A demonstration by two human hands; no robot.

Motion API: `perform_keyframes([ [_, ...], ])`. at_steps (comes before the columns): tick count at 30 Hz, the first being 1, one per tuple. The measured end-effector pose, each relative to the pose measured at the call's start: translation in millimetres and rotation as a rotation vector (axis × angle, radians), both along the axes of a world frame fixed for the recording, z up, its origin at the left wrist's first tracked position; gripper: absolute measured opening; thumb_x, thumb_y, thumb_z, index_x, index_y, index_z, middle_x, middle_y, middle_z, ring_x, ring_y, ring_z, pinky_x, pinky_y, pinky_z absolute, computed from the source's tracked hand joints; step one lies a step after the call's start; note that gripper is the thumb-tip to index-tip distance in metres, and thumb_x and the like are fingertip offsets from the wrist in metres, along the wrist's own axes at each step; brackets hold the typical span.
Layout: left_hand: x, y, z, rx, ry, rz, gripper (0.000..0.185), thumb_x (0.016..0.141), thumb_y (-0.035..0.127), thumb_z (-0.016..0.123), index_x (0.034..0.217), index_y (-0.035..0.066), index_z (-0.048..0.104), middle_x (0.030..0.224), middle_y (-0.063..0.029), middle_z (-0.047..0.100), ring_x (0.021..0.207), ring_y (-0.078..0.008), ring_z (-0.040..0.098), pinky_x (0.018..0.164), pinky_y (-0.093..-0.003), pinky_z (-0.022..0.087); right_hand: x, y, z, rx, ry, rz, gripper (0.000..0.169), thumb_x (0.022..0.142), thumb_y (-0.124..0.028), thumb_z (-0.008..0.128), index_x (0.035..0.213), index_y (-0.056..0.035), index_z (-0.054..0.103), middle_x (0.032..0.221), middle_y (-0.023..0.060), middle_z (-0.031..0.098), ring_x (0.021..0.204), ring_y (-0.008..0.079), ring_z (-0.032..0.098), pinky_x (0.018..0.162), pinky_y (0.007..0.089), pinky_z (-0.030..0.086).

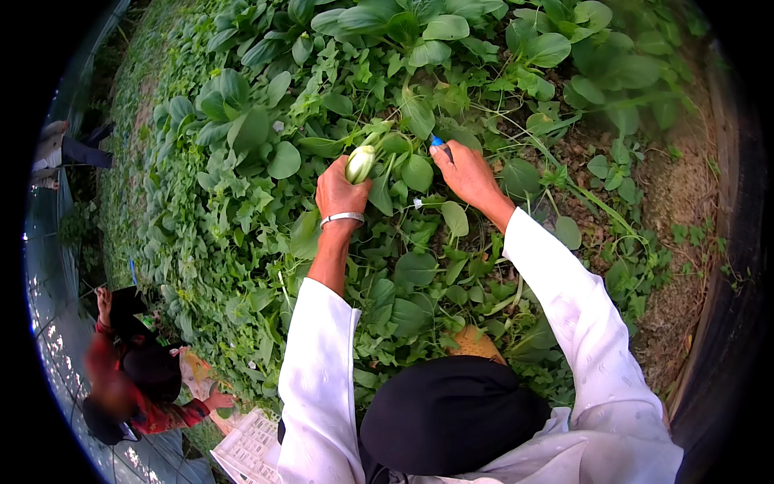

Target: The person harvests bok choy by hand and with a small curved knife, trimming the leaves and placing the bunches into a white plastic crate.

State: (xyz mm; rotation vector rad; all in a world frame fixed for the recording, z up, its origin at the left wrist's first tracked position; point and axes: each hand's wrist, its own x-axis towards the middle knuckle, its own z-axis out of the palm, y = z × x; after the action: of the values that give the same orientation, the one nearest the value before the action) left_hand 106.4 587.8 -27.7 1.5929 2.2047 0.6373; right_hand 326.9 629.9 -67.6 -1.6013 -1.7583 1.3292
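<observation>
My left hand, with a silver bracelet at the wrist, grips the pale green stem base of a leafy green vegetable, whose leaves point away from me. To the right of it, my right hand is closed around the dark handle of a small tool with a blue collar. The tool's far end is hidden among the leaves, so its kind is not clear. Broad leaves lie between the two hands.
Leafy greens stand among low vines. Bare soil and a dark border run along the right. At the lower left are a white plastic crate and a person in a red patterned sleeve. Another person is at the far left.
</observation>
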Motion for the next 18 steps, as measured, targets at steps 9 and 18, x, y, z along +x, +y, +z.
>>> perform_keyframes([
  [9,-7.3,-1.5,-20.0,-0.027,-0.397,0.181,0.025,0.068,0.006,0.071,0.091,-0.002,0.068,0.077,-0.0095,0.069,0.067,-0.0169,0.063,0.067,-0.0321,0.050,3.7,-5.6,-12.8,-0.150,-0.041,0.130,0.050,0.099,-0.042,0.047,0.089,0.0054,0.061,0.078,0.0242,0.064,0.072,0.0435,0.061,0.068,0.0488,0.045],
  [18,-27.6,-7.4,-47.8,-0.041,-0.727,0.326,0.023,0.073,-0.001,0.071,0.096,-0.003,0.069,0.085,-0.0057,0.070,0.070,-0.0116,0.061,0.068,-0.0274,0.049,-17.4,-5.8,-19.7,-0.203,-0.071,0.180,0.051,0.101,-0.043,0.042,0.098,0.0050,0.061,0.089,0.0272,0.067,0.084,0.0464,0.063,0.075,0.0515,0.048],
])
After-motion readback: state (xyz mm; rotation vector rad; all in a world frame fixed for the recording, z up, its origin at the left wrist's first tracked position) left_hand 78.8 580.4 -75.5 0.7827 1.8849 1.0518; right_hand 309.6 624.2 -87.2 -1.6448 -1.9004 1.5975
